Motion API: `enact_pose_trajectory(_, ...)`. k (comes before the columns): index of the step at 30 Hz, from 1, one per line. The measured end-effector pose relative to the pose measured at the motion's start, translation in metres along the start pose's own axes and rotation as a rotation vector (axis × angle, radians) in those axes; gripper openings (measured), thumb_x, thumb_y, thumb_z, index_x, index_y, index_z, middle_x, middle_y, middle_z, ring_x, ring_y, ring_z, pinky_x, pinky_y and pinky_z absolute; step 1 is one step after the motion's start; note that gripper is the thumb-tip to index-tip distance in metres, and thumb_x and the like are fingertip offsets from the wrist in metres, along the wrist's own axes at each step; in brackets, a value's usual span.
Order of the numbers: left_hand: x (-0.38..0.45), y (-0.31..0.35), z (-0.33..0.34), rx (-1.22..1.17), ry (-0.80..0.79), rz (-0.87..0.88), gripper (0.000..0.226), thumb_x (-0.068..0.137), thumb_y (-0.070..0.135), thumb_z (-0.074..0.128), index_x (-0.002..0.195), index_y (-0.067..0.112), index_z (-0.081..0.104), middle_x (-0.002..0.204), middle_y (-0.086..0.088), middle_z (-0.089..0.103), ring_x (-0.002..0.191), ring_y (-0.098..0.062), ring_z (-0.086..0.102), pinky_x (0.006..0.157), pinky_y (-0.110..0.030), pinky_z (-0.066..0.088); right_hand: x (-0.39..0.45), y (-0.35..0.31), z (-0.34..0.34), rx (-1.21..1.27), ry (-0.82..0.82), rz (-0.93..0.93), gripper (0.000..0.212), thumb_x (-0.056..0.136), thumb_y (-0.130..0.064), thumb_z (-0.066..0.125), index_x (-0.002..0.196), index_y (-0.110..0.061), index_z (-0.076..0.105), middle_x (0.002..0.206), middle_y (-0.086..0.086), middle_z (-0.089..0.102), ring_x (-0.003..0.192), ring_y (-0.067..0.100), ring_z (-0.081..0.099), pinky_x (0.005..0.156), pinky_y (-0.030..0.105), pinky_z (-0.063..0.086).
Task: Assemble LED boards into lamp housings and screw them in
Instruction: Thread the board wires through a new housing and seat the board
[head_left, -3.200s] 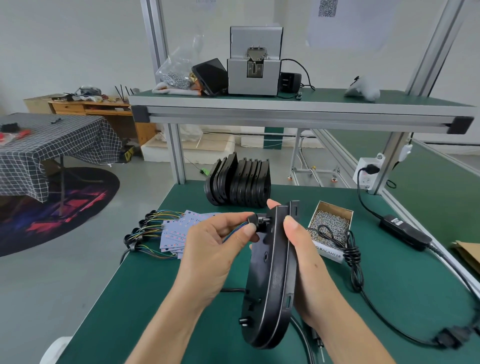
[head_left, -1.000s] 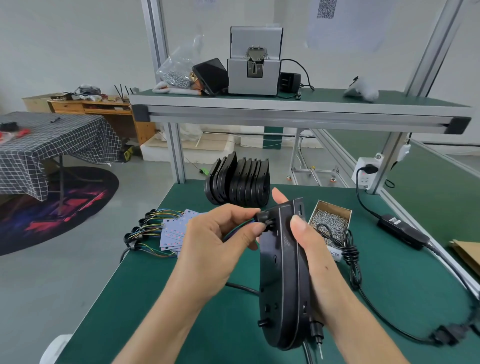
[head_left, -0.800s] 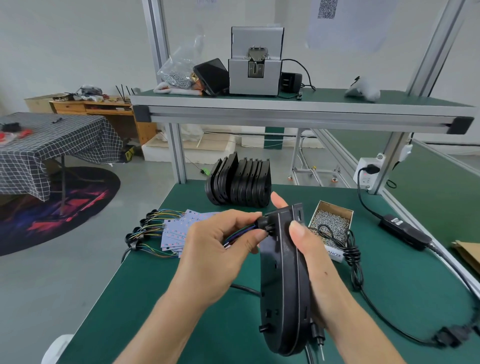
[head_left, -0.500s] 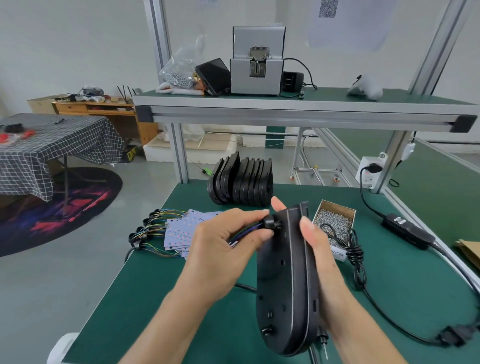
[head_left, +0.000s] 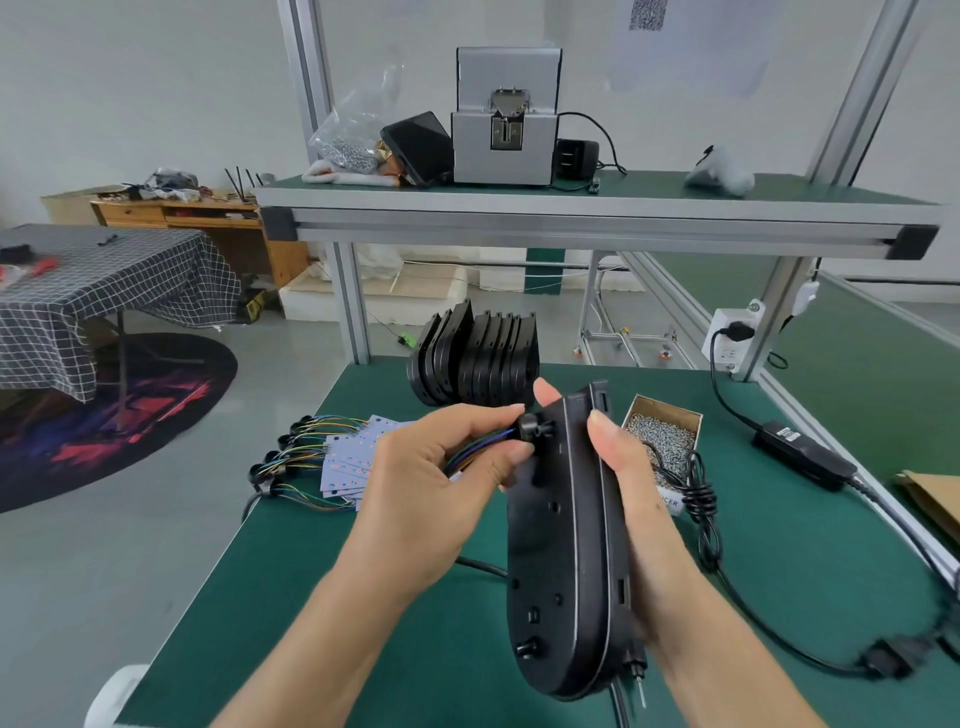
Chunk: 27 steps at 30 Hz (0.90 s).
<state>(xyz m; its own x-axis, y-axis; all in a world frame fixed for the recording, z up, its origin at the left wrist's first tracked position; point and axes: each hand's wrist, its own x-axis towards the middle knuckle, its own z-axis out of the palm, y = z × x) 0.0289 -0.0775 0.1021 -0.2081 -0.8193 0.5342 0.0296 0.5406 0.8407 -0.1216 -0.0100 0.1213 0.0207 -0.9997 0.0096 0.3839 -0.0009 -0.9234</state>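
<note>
A black lamp housing (head_left: 566, 545) stands on edge above the green table, its back towards me. My right hand (head_left: 639, 499) grips it from the right, thumb on its rim and fingers behind. My left hand (head_left: 431, 483) pinches a black grommet (head_left: 530, 430) with coloured wires (head_left: 478, 449) at the housing's upper left. Loose LED boards (head_left: 348, 460) with wired grommets lie at the table's left. A row of black housings (head_left: 475, 358) stands at the back.
A cardboard box of screws (head_left: 662, 431) sits right of the housing, with a coiled black cable (head_left: 701, 499) and a power adapter (head_left: 800, 454) beyond. An electric screwdriver tip (head_left: 638, 675) lies under the housing. A screw feeder (head_left: 506, 117) stands on the upper shelf.
The housing has turned a little, showing more of its back, and shifted slightly right. My left hand has kept its pinch on the grommet at the housing's top.
</note>
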Motion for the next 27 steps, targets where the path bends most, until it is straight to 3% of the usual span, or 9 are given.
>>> enact_pose_trajectory(3, 0.0, -0.002, -0.003, 0.039, -0.019, 0.037, 0.034, 0.087, 0.019, 0.077, 0.11, 0.043, 0.077, 0.087, 0.01, 0.077, 0.072, -0.008, 0.072, 0.072, -0.018, 0.057, 0.0, 0.002, 0.0, -0.02, -0.02, 0.003, 0.049, 0.081, -0.061, 0.067, 0.129, -0.049, 0.068, 0.127, 0.023, 0.068, 0.118, 0.029, 0.064, 0.119, 0.061, 0.033)
enact_pose_trajectory(4, 0.0, -0.002, -0.003, 0.053, -0.029, 0.048, 0.032, 0.087, 0.02, 0.077, 0.111, 0.041, 0.076, 0.088, 0.01, 0.077, 0.074, -0.008, 0.072, 0.073, -0.019, 0.057, 0.0, 0.003, -0.002, -0.008, -0.01, 0.029, 0.049, 0.083, -0.061, 0.066, 0.13, -0.05, 0.067, 0.128, 0.023, 0.069, 0.119, 0.031, 0.065, 0.119, 0.061, 0.033)
enact_pose_trajectory(7, 0.0, -0.002, -0.004, 0.077, -0.035, 0.094, 0.028, 0.089, 0.028, 0.074, 0.116, 0.034, 0.075, 0.088, 0.008, 0.075, 0.078, -0.012, 0.071, 0.074, -0.019, 0.054, -0.001, 0.002, 0.0, 0.005, -0.01, 0.039, 0.054, 0.082, -0.06, 0.069, 0.134, -0.049, 0.065, 0.128, 0.003, 0.073, 0.119, 0.019, 0.069, 0.113, 0.048, 0.045)
enact_pose_trajectory(12, 0.003, -0.002, -0.003, 0.125, -0.047, 0.157, 0.031, 0.09, 0.016, 0.075, 0.12, 0.027, 0.076, 0.085, 0.006, 0.071, 0.079, -0.013, 0.067, 0.075, -0.019, 0.05, 0.0, 0.001, -0.002, -0.019, -0.013, 0.013, 0.055, 0.079, -0.059, 0.073, 0.131, -0.046, 0.068, 0.132, 0.016, 0.069, 0.119, 0.016, 0.066, 0.116, 0.049, 0.042)
enact_pose_trajectory(16, 0.002, -0.003, -0.004, 0.167, -0.036, 0.18, 0.033, 0.09, 0.015, 0.076, 0.122, 0.021, 0.076, 0.082, 0.004, 0.069, 0.077, -0.013, 0.066, 0.075, -0.017, 0.049, 0.0, 0.003, -0.004, -0.036, -0.024, 0.003, 0.05, 0.07, -0.066, 0.071, 0.116, -0.045, 0.076, 0.128, 0.01, 0.073, 0.116, 0.017, 0.07, 0.11, 0.045, 0.049)
enact_pose_trajectory(19, 0.003, -0.002, -0.002, 0.191, -0.034, 0.172, 0.033, 0.09, 0.017, 0.075, 0.122, 0.025, 0.076, 0.081, 0.003, 0.067, 0.075, -0.015, 0.065, 0.072, -0.021, 0.049, 0.002, 0.007, -0.006, -0.005, -0.024, -0.036, 0.057, 0.073, -0.064, 0.068, 0.128, -0.048, 0.07, 0.128, 0.003, 0.073, 0.117, 0.018, 0.07, 0.097, 0.034, 0.057)
enact_pose_trajectory(21, 0.007, 0.001, 0.0, 0.179, -0.063, 0.104, 0.033, 0.09, 0.023, 0.073, 0.122, 0.032, 0.074, 0.081, 0.002, 0.067, 0.075, -0.016, 0.065, 0.072, -0.025, 0.051, 0.006, 0.009, -0.008, 0.047, 0.009, -0.064, 0.055, 0.071, -0.062, 0.068, 0.122, -0.044, 0.074, 0.128, 0.001, 0.073, 0.111, 0.014, 0.072, 0.087, 0.027, 0.06)
enact_pose_trajectory(24, 0.008, 0.007, 0.003, 0.068, -0.094, -0.091, 0.025, 0.095, 0.033, 0.066, 0.119, 0.039, 0.073, 0.08, 0.003, 0.072, 0.067, -0.009, 0.065, 0.065, -0.025, 0.052, 0.015, 0.008, -0.011, 0.01, -0.005, -0.098, 0.04, 0.083, -0.058, 0.06, 0.118, -0.045, 0.076, 0.129, 0.002, 0.073, 0.122, 0.021, 0.068, 0.1, 0.034, 0.057)
enact_pose_trajectory(27, 0.007, 0.007, 0.0, 0.223, -0.076, -0.14, 0.016, 0.101, 0.034, 0.064, 0.088, 0.033, 0.072, 0.06, 0.014, 0.059, 0.048, -0.003, 0.042, 0.05, -0.014, 0.035, 0.022, 0.011, -0.02, -0.012, 0.058, -0.121, 0.046, 0.087, -0.053, 0.055, 0.131, -0.044, 0.068, 0.134, 0.005, 0.07, 0.128, 0.026, 0.064, 0.111, 0.046, 0.047)
